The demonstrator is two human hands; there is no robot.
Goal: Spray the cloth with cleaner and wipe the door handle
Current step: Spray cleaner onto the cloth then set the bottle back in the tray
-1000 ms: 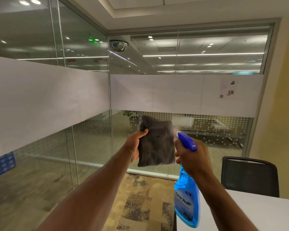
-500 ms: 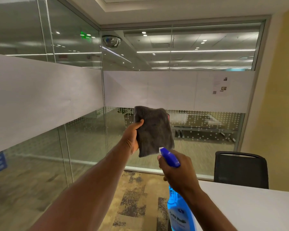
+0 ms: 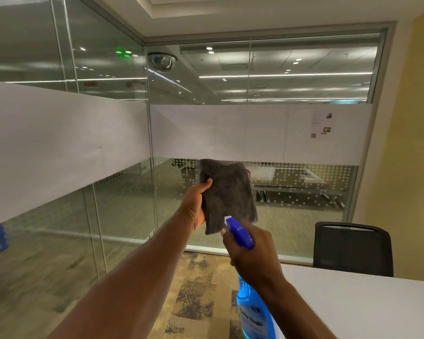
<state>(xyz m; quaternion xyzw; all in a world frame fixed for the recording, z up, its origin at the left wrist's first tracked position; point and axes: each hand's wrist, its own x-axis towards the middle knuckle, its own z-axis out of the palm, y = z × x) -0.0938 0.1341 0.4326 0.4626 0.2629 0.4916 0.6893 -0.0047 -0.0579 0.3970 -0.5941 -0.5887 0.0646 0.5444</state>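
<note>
My left hand (image 3: 195, 206) holds a folded dark grey cloth (image 3: 227, 192) up at arm's length, thumb pressed on its near face. Just below and to the right, my right hand (image 3: 250, 250) grips the neck of a blue spray bottle (image 3: 253, 311). The bottle's dark blue nozzle (image 3: 239, 231) points up at the cloth's lower edge, almost touching it. No door handle is in view.
Glass partition walls (image 3: 123, 211) with a frosted band stand at the left and ahead. A white table (image 3: 365, 304) fills the lower right, with a black chair (image 3: 353, 248) behind it. Patterned carpet (image 3: 196, 289) lies below my arms. A yellow wall (image 3: 416, 143) is at the right.
My right hand and the bottle dropped from beside the cloth to below it over the second. The cloth shifted slightly left in view as my head turned.
</note>
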